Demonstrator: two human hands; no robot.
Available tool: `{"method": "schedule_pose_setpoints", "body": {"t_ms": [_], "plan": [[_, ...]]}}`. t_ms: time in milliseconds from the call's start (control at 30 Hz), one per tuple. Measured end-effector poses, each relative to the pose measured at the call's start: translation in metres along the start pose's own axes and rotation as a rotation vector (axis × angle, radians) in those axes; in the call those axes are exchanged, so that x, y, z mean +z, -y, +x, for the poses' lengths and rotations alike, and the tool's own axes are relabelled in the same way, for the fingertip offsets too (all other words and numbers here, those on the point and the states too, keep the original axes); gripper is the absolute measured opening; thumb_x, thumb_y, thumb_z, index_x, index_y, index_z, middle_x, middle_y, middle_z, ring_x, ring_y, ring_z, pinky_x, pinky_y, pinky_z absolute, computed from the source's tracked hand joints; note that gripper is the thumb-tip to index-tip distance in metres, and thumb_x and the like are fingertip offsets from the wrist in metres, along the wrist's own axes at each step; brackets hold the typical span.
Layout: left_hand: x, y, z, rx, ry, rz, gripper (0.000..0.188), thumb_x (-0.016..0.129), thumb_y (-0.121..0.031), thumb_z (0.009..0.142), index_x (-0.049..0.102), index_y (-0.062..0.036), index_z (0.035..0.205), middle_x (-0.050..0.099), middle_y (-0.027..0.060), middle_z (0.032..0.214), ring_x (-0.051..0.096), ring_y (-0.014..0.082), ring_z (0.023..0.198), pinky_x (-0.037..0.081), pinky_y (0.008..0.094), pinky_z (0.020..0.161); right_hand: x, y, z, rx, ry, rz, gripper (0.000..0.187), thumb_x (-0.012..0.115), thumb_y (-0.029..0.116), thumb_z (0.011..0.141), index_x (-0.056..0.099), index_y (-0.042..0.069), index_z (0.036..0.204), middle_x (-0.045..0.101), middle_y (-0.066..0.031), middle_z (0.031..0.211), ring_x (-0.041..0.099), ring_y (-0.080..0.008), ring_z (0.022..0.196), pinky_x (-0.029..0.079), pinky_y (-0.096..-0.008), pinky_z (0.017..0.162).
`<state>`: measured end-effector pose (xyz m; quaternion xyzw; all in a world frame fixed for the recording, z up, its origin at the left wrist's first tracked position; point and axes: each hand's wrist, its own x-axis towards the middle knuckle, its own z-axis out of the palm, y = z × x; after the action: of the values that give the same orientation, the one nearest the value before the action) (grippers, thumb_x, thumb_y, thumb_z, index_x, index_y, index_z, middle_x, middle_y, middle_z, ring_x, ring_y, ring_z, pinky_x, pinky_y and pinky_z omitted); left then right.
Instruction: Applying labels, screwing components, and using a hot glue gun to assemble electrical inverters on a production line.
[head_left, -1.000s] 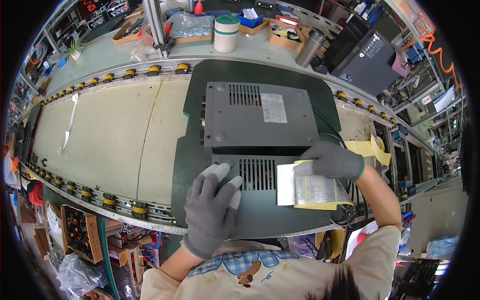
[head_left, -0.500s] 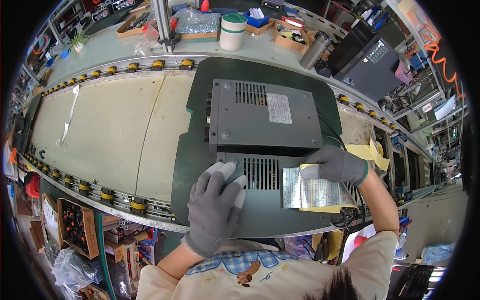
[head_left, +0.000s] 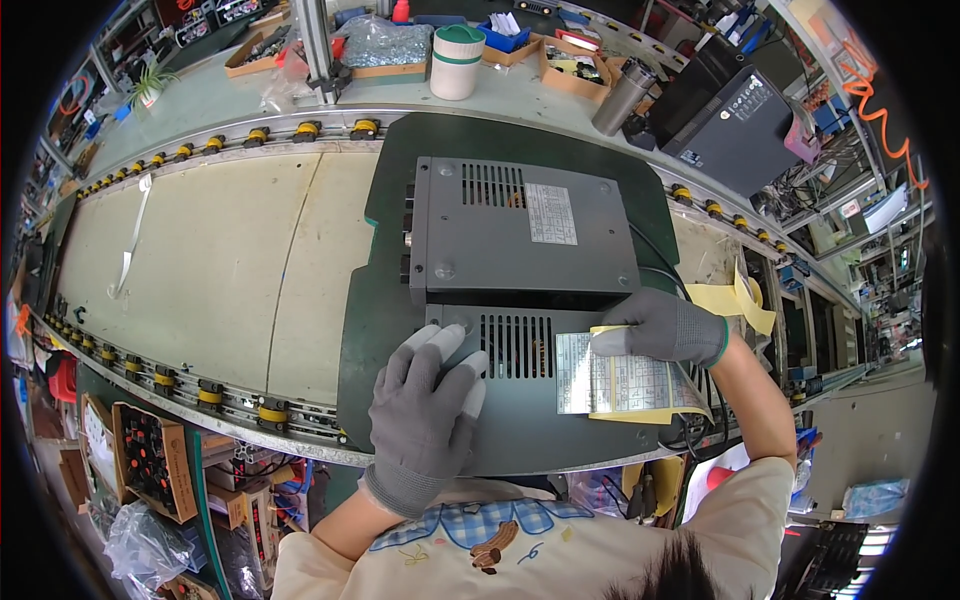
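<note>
We log a dark green board (head_left: pixel 362 345) bearing the far vented case (head_left: pixel 470 245) and, beside it, the near vented case (head_left: pixel 545 430). Our left hand (head_left: pixel 425 420) rests on the latter's left end, grip relaxed, holding nothing. Our right hand (head_left: pixel 665 328), the nearer, pinches the yellow-backed label strip (head_left: pixel 638 384) by its far edge. The strip overlies that case's right part, bodyward of the grip, long axis roughly left-right; contact we cannot tell.

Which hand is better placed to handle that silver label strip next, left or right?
Probably the right hand: it pinches the silver label strip and its yellow backing. The left hand rests on the nearer grey case, apart from the strip.
</note>
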<state>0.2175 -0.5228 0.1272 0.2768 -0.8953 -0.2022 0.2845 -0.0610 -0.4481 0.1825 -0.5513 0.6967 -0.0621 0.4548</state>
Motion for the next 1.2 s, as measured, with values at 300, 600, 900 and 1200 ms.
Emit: {"method": "schedule_pose_setpoints", "body": {"t_ms": [300, 600, 900, 1200], "plan": [[0.0, 0.0, 0.0, 0.001, 0.004, 0.0, 0.026, 0.06, -0.013, 0.076, 0.064, -0.0091, 0.101, 0.056, 0.0138, 0.112, 0.052, 0.0356, 0.106, 0.046, 0.0419, 0.087, 0.001, 0.002, -0.001, 0.015, -0.008, 0.044, 0.032, 0.063, 0.03, 0.085, 0.066, 0.0, 0.095, 0.064, -0.0108, 0.072, 0.057, -0.0116, 0.063, 0.047, -0.0286, 0.063], [0.0, -0.001, 0.0, -0.002, 0.006, 0.008, 0.026, 0.06, -0.012, 0.076, 0.064, -0.0081, 0.101, 0.055, 0.0141, 0.112, 0.052, 0.0356, 0.107, 0.046, 0.0418, 0.087, 0.005, -0.006, 0.002, -0.014, -0.045, 0.052, 0.04, 0.062, 0.036, 0.083, 0.067, -0.003, 0.089, 0.063, -0.0089, 0.067, 0.054, -0.01, 0.064, 0.046, -0.0281, 0.063], [0.001, -0.001, 0.001, -0.003, 0.002, 0.003, 0.025, 0.06, -0.013, 0.076, 0.064, -0.0088, 0.101, 0.056, 0.0136, 0.112, 0.052, 0.0354, 0.107, 0.045, 0.0418, 0.088, 0.002, 0.005, -0.005, -0.002, -0.053, 0.008, 0.038, 0.063, 0.035, 0.083, 0.067, -0.002, 0.09, 0.063, -0.0095, 0.067, 0.054, -0.0103, 0.063, 0.046, -0.0283, 0.062], [-0.001, 0.0, 0.0, 0.003, -0.004, -0.014, 0.026, 0.062, -0.013, 0.076, 0.064, -0.0091, 0.101, 0.056, 0.0129, 0.113, 0.052, 0.0356, 0.106, 0.045, 0.0425, 0.088, 0.0, 0.018, -0.016, -0.041, -0.068, 0.137, 0.031, 0.068, 0.027, 0.08, 0.065, -0.002, 0.091, 0.063, -0.0121, 0.073, 0.053, -0.0121, 0.067, 0.045, -0.0295, 0.063]]}}
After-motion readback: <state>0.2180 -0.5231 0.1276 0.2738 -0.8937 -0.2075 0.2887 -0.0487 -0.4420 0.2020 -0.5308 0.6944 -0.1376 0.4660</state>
